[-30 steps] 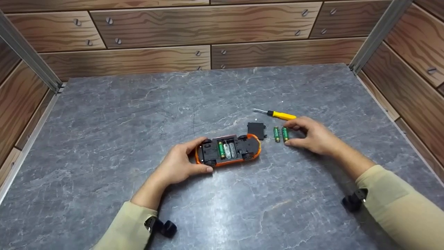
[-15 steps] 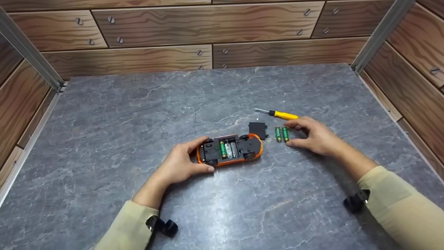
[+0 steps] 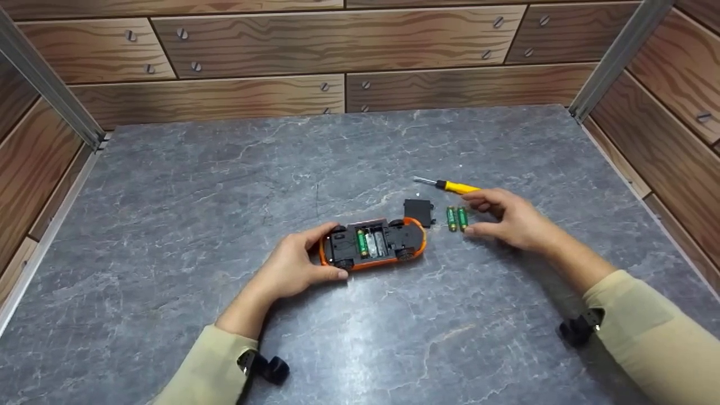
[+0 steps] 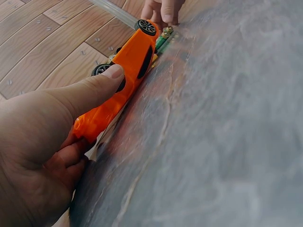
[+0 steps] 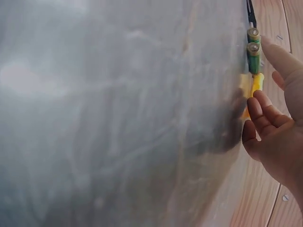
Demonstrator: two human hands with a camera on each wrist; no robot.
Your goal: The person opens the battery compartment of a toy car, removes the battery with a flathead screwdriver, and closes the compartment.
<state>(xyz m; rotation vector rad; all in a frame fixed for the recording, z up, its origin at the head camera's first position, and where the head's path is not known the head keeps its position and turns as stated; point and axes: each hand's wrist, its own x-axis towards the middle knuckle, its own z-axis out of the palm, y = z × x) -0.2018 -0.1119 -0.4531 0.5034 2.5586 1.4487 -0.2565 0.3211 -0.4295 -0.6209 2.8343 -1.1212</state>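
Observation:
An orange toy car (image 3: 405,236) lies upside down on the grey marbled table, its battery compartment uncovered. One green battery (image 3: 362,242) sits in the compartment's left slot; bare slots show beside it. My left hand (image 3: 287,264) grips the car's left end, thumb along the near side, also plain in the left wrist view, where the thumb presses by a wheel. Two more green batteries, a left one (image 3: 451,218) and a right one (image 3: 462,218), lie side by side on the table. Beside the right one is my right hand (image 3: 509,222), thumb and fingers spread apart, holding nothing.
A black battery cover (image 3: 418,212) lies between the car and the loose batteries. Behind them rests a yellow-handled screwdriver (image 3: 458,187), its handle end close to my right fingers. A tiny screw (image 3: 417,194) lies near the cover. Wood-patterned walls (image 3: 259,45) enclose the table.
The two loose batteries now lie closer together, the left one nearer the right one. My right hand has shifted very slightly right. My left hand keeps its grip on the car.

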